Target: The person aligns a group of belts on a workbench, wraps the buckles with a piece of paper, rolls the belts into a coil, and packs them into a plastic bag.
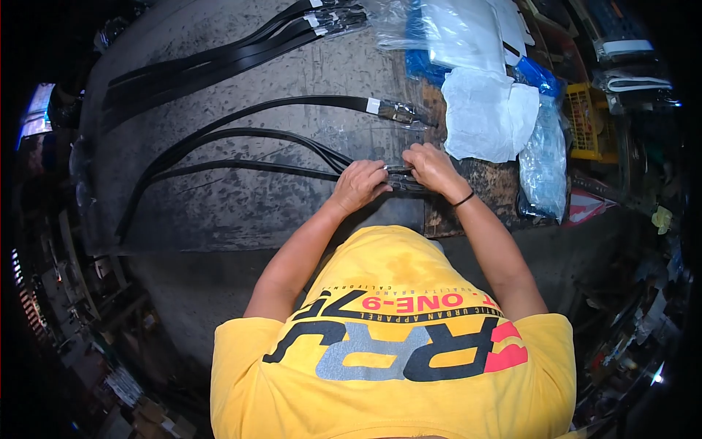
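Long black strips [245, 133] curve across the worktable, and their gathered ends meet between my two hands. My left hand [358, 184] is closed around the strips close to these ends. Just to its right, my right hand [433, 168] pinches with curled fingers at the end, where a clear plastic wrapping [404, 182] shows. What exactly lies between the right fingertips is too small to tell. Beyond my hands lies another black strip [314, 102] with a white band and a clear plastic sleeve [401, 111] on its end.
Bundled black strips [227, 55] with plastic-covered ends lie at the far side of the worktable [197, 212]. To the right are a white cloth [486, 117], clear plastic bags [464, 33] and a rolled plastic packet [543, 161]. A yellow crate [585, 124] stands past the right edge.
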